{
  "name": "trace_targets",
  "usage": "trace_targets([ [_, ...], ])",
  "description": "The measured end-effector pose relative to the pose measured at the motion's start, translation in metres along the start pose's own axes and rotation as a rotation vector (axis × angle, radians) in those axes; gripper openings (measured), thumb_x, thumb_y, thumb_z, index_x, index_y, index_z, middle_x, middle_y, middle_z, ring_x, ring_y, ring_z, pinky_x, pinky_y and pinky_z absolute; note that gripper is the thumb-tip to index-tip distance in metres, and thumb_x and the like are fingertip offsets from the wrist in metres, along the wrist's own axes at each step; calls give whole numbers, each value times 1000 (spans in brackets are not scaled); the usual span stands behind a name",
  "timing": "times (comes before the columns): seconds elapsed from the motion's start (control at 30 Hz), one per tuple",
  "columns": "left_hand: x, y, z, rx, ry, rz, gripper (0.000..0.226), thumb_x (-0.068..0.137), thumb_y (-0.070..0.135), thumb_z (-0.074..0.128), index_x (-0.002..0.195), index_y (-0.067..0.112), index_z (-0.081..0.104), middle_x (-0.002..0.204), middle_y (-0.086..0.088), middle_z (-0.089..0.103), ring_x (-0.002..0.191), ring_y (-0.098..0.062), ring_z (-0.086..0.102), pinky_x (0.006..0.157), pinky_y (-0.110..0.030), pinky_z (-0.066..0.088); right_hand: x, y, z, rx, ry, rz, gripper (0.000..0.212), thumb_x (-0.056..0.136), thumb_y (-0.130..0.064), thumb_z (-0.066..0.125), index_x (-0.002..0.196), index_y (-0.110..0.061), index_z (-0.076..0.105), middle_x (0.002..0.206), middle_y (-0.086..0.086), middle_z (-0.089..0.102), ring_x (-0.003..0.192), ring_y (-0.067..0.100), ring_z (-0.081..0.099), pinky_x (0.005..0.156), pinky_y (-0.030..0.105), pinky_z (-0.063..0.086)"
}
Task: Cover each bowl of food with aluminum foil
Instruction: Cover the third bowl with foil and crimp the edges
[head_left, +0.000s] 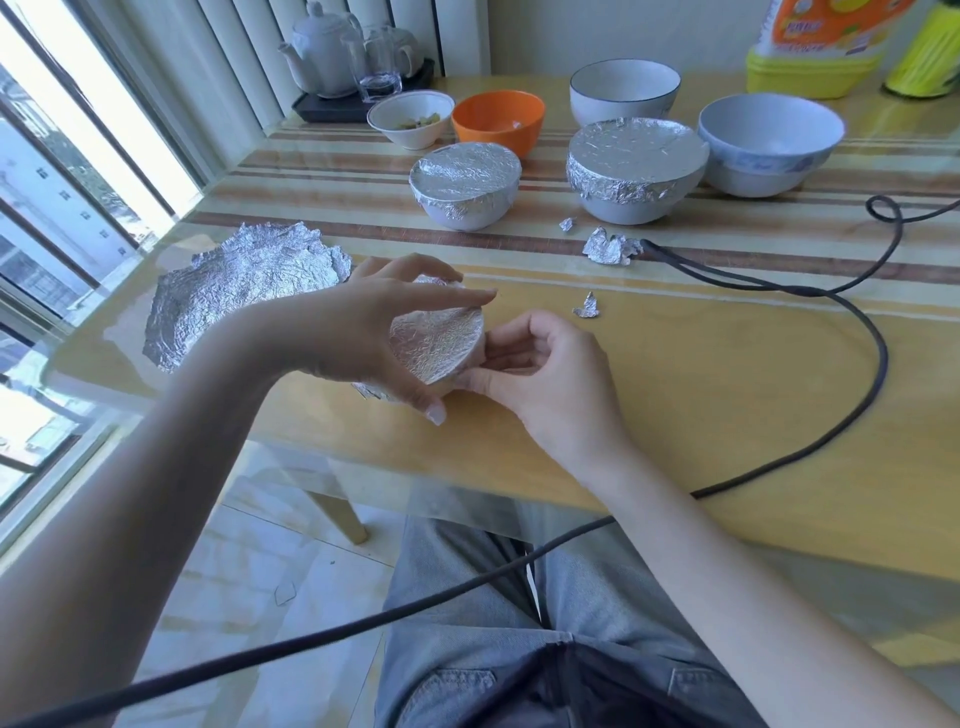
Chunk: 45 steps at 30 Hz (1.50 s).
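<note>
head view looks down on a yellow table (701, 415) with striped bands across its far half, set beside a window (62, 197). a dark cable (878, 364) loops over the right side of the table and runs down across the person's lap, passing near the working area but not touching the hands. a large crumpled sheet of foil (234, 291) lies at the left edge, just behind the left wrist. further back stand two foil-covered bowls: a wide one (636, 166) and a smaller one (465, 184), each with foil stretched flat over the rim and crimped down the sides. behind them sit four uncovered bowls: a pale blue bowl (769, 143), a white bowl with a dark rim (623, 88), an orange bowl (498, 122) and a small white bowl with food (410, 117). a teapot (322, 49) and glass (376, 67) rest on a dark tray in the far corner. small foil scraps (610, 247) lie between the bowls and the hands. the small bowl being wrapped (436, 343) is tilted near the front edge, its foil top smooth and wrinkled, facing right. the left hand (374, 332) grips it from above with curled fingers; the right hand (540, 369) pinches the foil edge at its side.
</note>
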<state>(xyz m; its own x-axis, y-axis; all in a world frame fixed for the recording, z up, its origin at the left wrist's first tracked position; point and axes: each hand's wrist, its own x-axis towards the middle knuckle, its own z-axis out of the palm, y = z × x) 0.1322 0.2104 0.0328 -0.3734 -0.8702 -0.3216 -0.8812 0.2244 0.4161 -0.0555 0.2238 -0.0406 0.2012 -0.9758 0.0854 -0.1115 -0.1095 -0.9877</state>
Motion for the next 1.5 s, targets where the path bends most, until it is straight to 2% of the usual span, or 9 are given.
trace_targets([
  [0.33, 2, -3, 1, 10, 4, 11, 100, 32, 79, 70, 121, 82, 25, 122, 55, 15, 125, 5, 16, 108, -33, 19, 28, 1, -15, -30, -126, -80, 23, 70, 3, 80, 66, -11, 62, 70, 14, 70, 60, 20, 67, 65, 31, 57],
  [0.53, 1, -1, 1, -7, 1, 21, 97, 30, 78, 71, 116, 85, 26, 123, 53, 17, 126, 2, 18, 109, -35, 21, 62, -8, -28, -368, -255, -298, 42, 60, -13, 88, 63, -22, 47, 61, -6, 57, 60, 10, 54, 62, 26, 46],
  [0.7, 2, -2, 1, -1, 12, 14, 98, 29, 80, 70, 116, 85, 26, 122, 54, 17, 129, 0, 17, 111, -36, 19, 56, -7, -32, -571, -273, -285, 15, 75, -21, 79, 70, -20, 65, 62, -13, 60, 59, 3, 49, 64, 27, 45],
  [0.8, 2, -5, 2, 6, 30, 19, 101, 31, 81, 70, 122, 81, 27, 127, 50, 17, 131, -5, 18, 114, -37, 18, 9, -5, -27, -393, -87, -104, 27, 90, -9, 62, 114, -19, 69, 101, -11, 70, 86, -7, 61, 88, 17, 49],
  [0.93, 2, -5, 3, 13, 37, 28, 100, 33, 80, 69, 123, 81, 26, 129, 46, 18, 131, -7, 20, 113, -35, 21, -51, -14, 2, 100, -255, 110, 64, 94, -44, 47, 150, -25, 22, 139, -33, 25, 122, -27, 29, 99, -2, 24],
  [1.07, 2, -4, 3, -1, 40, 22, 95, 36, 77, 68, 121, 82, 26, 126, 48, 18, 125, -2, 20, 108, -31, 22, -57, -12, 22, 95, -286, 101, 71, 93, -60, 40, 152, -38, 7, 141, -42, 20, 130, -20, 25, 109, 11, 20],
  [1.23, 2, -5, 2, -1, 33, 18, 100, 33, 79, 71, 124, 79, 28, 125, 50, 18, 125, 0, 18, 109, -32, 19, -32, -12, 9, 332, -46, 217, 54, 94, -44, 49, 144, -30, 34, 132, -22, 51, 119, -10, 48, 106, 18, 36],
  [1.4, 2, -5, 3, 13, 34, 17, 98, 32, 81, 69, 120, 82, 26, 126, 50, 17, 128, -1, 17, 112, -34, 18, -19, -13, 28, 445, -102, 252, 89, 77, -64, 43, 152, -31, 10, 155, -16, 25, 138, -5, 27, 119, 32, 18],
  [1.5, 2, -6, 4, 12, 31, 16, 103, 32, 80, 69, 123, 81, 21, 126, 49, 19, 130, -1, 16, 113, -35, 18, -14, -15, 27, 513, -46, 297, 79, 88, -59, 45, 152, -26, 13, 154, -7, 31, 136, 1, 35, 118, 32, 23],
])
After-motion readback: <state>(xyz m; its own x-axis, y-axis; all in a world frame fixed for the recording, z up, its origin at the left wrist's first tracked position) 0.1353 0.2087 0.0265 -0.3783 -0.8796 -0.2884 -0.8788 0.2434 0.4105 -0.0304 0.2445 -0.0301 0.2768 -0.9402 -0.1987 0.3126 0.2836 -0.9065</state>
